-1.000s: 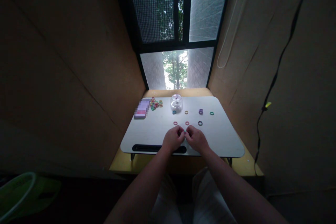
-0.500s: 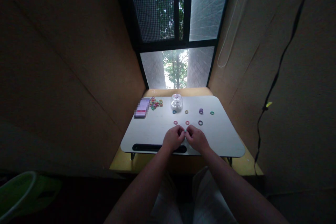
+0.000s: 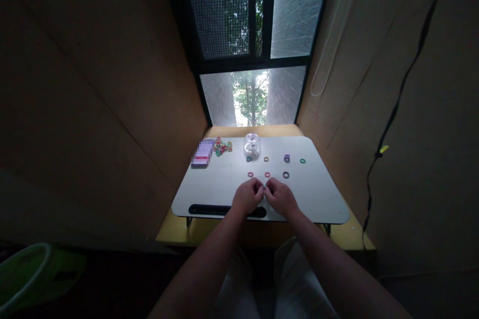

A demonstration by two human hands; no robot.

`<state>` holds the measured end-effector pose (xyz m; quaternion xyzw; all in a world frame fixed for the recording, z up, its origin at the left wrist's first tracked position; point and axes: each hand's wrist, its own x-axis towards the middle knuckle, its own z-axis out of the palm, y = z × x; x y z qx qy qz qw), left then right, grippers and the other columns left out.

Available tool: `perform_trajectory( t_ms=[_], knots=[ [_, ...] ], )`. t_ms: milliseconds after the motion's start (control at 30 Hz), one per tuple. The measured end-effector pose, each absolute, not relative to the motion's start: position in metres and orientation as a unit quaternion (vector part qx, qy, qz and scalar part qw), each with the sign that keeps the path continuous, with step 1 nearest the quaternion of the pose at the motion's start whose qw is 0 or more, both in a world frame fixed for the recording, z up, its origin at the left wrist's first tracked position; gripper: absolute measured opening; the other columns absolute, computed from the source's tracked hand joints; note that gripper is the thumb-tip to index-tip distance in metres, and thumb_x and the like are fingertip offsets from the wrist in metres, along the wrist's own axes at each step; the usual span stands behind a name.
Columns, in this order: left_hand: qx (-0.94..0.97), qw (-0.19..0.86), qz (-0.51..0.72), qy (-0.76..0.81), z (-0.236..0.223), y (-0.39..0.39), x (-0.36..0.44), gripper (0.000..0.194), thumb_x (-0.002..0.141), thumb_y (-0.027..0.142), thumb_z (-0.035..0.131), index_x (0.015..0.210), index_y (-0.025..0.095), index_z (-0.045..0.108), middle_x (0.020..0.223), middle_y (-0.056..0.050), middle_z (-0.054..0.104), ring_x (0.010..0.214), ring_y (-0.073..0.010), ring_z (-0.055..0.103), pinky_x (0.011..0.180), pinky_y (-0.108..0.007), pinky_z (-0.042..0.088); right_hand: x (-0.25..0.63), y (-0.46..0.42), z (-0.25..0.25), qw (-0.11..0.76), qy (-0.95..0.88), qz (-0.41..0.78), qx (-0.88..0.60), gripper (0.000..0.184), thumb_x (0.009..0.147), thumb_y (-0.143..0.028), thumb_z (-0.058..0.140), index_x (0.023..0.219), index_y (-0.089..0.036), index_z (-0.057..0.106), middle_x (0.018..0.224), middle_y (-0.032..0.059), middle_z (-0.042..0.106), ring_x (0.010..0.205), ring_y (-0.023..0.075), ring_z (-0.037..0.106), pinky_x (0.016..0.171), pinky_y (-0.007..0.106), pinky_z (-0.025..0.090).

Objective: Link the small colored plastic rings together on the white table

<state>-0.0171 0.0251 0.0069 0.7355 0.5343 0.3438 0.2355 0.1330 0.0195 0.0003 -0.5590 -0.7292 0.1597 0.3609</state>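
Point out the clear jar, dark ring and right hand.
Clear jar (image 3: 252, 147): head view, middle of its body.
Dark ring (image 3: 286, 178): head view, near edge of its band.
Right hand (image 3: 280, 197): head view, back of the hand.

Single head-worn view, taken from above and behind both hands (image 3: 248, 196), facing forward and down. The table (image 3: 314, 192) lies at middle distance, low and central; the window (image 3: 288, 92) rises beyond; walls (image 3: 112, 75) flank the wide field.

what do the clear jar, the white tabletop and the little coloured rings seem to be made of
Jar: glossy glass or clear plastic, see-through with bright highlights. Tabletop: probably laminate, smooth and evenly white with a soft sheen. Rings: perhaps rubber, plastic or fabric; brightly coloured bands, too small for texture to settle it.
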Motion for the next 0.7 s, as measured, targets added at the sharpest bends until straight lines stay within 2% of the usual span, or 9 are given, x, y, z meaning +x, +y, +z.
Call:
perform_trajectory(
  t_ms=[700],
  knots=[
    [0.738,0.235,0.343,0.531,0.0077,0.0243,-0.0183,0.011,0.081,0.027,0.052,0.08,0.019,0.06,0.07,0.001,0.061,0.062,-0.011,0.052,0.06,-0.023,0.037,0.1318,0.0196,0.0001,0.363,-0.73,0.16,-0.556,0.013,0.081,-0.029,0.047,0.072,-0.021,0.051,0.061,-0.0009,0.057,0.054,0.0126,0.048,0.053,0.023,0.03]
  ],
)
